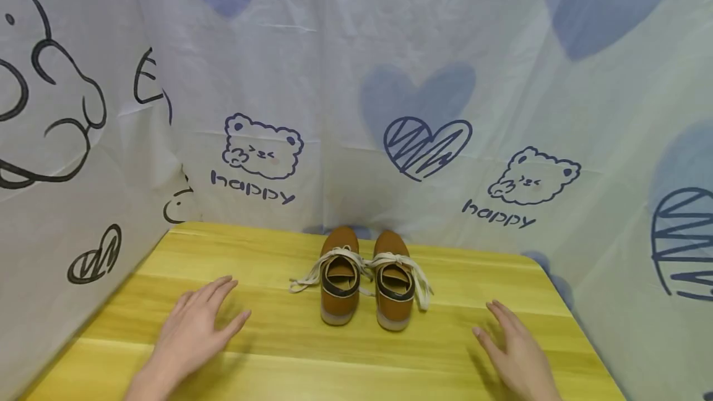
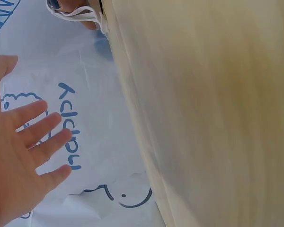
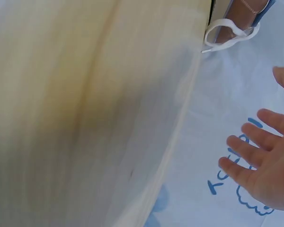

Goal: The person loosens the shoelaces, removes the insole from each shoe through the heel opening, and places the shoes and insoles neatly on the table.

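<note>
Two brown shoes with white laces stand side by side on the yellow wood-grain table [image 1: 278, 357], toes toward the back. The left shoe [image 1: 340, 308] has a loose lace end trailing to the left; laces of the right shoe [image 1: 394, 311] hang down its right side. Left of the pair, my left hand [image 1: 192, 333] hovers over the table with fingers spread, holding nothing. My right hand [image 1: 518, 351] is held to the right of the shoes, fingers extended and apart from them. Both wrist views show the palms bare and part of a shoe at the top edge.
A white cloth [image 1: 345, 98] with printed hearts, bears and the word "happy" hangs behind the table's back edge, close to the shoe toes. More printed cloth hangs along the left side [image 1: 67, 203] and the right side [image 1: 624, 234].
</note>
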`<state>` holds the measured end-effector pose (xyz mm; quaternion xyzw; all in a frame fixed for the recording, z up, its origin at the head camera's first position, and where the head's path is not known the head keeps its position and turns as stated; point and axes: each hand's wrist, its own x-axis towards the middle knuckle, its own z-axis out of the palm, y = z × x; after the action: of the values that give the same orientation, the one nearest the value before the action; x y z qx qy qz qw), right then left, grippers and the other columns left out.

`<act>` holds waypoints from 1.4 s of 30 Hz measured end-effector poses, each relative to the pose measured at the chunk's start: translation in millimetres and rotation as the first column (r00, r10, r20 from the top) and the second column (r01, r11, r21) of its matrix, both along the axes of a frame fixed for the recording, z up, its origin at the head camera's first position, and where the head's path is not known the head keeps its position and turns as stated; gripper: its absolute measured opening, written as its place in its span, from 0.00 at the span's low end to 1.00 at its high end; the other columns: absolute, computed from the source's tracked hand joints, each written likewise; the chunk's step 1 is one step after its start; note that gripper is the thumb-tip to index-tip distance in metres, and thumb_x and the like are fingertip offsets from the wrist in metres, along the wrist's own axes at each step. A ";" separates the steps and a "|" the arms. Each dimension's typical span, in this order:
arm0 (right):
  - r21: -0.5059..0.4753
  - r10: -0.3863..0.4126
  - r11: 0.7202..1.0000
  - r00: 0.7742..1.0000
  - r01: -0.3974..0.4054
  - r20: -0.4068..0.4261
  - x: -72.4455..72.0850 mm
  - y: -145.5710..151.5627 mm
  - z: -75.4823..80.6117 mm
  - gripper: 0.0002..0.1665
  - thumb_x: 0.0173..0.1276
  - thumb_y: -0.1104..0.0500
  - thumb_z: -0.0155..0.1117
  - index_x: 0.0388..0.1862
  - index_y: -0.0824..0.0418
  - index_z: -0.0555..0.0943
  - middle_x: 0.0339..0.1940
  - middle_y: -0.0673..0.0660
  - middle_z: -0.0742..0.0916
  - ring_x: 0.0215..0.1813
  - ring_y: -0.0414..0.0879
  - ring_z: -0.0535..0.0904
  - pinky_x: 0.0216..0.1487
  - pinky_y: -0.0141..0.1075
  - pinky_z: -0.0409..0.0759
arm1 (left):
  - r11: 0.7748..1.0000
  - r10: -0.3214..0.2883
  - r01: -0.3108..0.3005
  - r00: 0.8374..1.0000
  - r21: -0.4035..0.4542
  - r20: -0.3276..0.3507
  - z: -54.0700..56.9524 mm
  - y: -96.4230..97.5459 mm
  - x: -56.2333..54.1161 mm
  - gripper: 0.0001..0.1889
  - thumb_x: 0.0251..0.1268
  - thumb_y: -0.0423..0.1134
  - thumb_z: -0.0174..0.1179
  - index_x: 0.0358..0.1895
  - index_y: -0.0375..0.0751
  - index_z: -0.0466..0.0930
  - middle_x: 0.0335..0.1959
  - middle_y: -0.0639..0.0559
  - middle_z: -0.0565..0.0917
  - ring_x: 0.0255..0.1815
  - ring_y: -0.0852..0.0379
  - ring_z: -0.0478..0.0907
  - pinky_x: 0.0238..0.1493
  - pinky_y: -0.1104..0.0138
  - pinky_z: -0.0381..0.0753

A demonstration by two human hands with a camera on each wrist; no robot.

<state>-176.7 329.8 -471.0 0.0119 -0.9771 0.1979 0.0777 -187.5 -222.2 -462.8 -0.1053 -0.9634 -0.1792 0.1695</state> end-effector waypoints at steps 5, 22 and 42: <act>-0.107 -0.024 0.994 0.997 0.015 -0.078 3.2 -10.1 2.1 0.41 0.80 0.35 0.53 0.77 0.63 0.69 0.75 0.70 0.73 0.71 0.71 0.71 0.63 0.70 0.73 | 0.995 0.007 0.004 0.994 0.097 -0.109 -1.1 6.8 -2.0 0.27 0.69 0.50 0.67 0.64 0.38 0.79 0.63 0.39 0.81 0.61 0.36 0.78 0.61 0.34 0.73; -0.250 0.071 0.933 0.811 -0.260 -0.581 -16.8 -80.6 5.7 0.20 0.69 0.68 0.71 0.59 0.62 0.84 0.58 0.55 0.87 0.55 0.50 0.83 0.56 0.17 0.74 | 0.912 -0.001 0.075 0.983 0.404 -0.182 5.2 56.3 -37.8 0.14 0.72 0.35 0.64 0.57 0.40 0.82 0.46 0.50 0.81 0.42 0.55 0.78 0.36 0.64 0.77; -0.140 0.345 0.844 0.724 -0.518 -0.597 -44.4 -161.8 -0.5 0.20 0.66 0.65 0.75 0.56 0.64 0.83 0.58 0.58 0.86 0.59 0.53 0.84 0.57 0.44 0.86 | 0.881 -0.114 0.149 0.988 0.450 -0.103 -0.9 124.5 -86.9 0.14 0.71 0.36 0.65 0.55 0.37 0.83 0.48 0.49 0.80 0.43 0.52 0.79 0.36 0.63 0.79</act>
<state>-221.1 167.9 -471.5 0.2860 -0.8403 0.3432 0.3072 -274.4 -97.7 -463.7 -0.1342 -0.8780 -0.4074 0.2124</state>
